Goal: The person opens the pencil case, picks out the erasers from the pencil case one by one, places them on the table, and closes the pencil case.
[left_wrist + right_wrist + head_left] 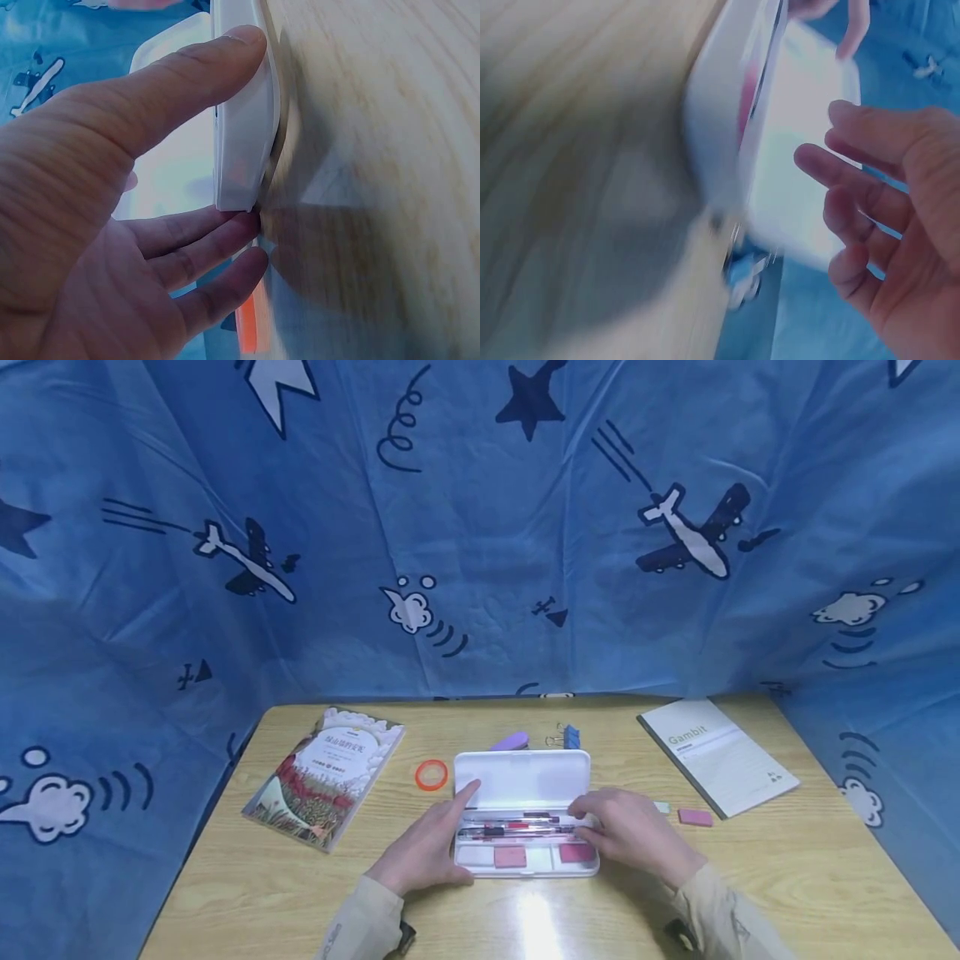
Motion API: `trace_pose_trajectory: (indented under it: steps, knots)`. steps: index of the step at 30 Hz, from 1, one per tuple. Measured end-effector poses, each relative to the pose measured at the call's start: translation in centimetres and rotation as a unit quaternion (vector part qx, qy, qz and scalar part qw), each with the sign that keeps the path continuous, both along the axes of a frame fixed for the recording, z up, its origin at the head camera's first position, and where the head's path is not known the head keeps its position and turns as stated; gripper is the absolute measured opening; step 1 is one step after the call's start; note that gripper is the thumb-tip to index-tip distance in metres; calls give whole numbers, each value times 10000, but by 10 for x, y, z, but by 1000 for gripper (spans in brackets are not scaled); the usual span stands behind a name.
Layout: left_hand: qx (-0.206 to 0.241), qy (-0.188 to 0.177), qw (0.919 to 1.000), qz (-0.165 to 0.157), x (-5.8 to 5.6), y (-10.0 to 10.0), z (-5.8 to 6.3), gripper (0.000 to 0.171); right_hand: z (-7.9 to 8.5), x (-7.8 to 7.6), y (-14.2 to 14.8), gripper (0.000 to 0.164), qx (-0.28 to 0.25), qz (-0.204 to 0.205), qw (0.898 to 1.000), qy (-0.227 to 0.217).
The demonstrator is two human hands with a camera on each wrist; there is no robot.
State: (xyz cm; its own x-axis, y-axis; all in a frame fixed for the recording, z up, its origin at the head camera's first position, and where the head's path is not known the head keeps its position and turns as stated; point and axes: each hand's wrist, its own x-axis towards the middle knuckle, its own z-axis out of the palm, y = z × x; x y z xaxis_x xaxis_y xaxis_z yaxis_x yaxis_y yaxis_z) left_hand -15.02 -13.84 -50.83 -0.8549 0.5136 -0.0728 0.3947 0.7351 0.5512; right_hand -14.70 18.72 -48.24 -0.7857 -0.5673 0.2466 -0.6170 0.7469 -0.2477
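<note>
A white pencil case point(534, 777) lies on the table with its lid raised. Several pens point(495, 832) are in its long compartment, and a pink eraser point(510, 857) and a darker pink block point(576, 853) sit in the front section. My left hand point(422, 853) holds the case's left end; in the left wrist view its thumb point(225, 64) lies along the front wall and its fingertips touch the end. Over the right end is my right hand point(636, 831), its fingers loosely bent with nothing between them in the blurred right wrist view.
Behind the case are a purple object point(512, 742) and a blue binder clip point(572, 737). An orange ring point(431, 775) lies to its left, near a book point(318, 781). A pink eraser point(695, 817), a pale green piece point(662, 807) and a notebook point(723, 760) are on the right.
</note>
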Motion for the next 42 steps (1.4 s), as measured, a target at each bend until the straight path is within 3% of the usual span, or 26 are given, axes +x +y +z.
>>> trace_pose_trajectory:
  steps: [9, 16, 21, 28, 42]
  knots:
    - [66, 109, 9999, -47, 0, -3, -2, 130, 3, -5, -75, 19, 24, 635, 9980, 41]
    - [58, 79, 9999, -113, 1, -2, -1, 127, -8, -4, -107, 17, 293, 818, 9960, -221]
    - [47, 86, 9999, -128, 1, -2, 0, 127, -16, -5, -119, 16, 487, 796, 9956, -129]
    - [107, 192, 9996, -162, 1, -3, -1, 128, -18, -11, -128, 29, 886, 830, 9925, -153]
    - [96, 122, 9998, -120, 1, -3, -1, 130, -20, -4, -126, 10, 1357, 1302, 9756, 1129]
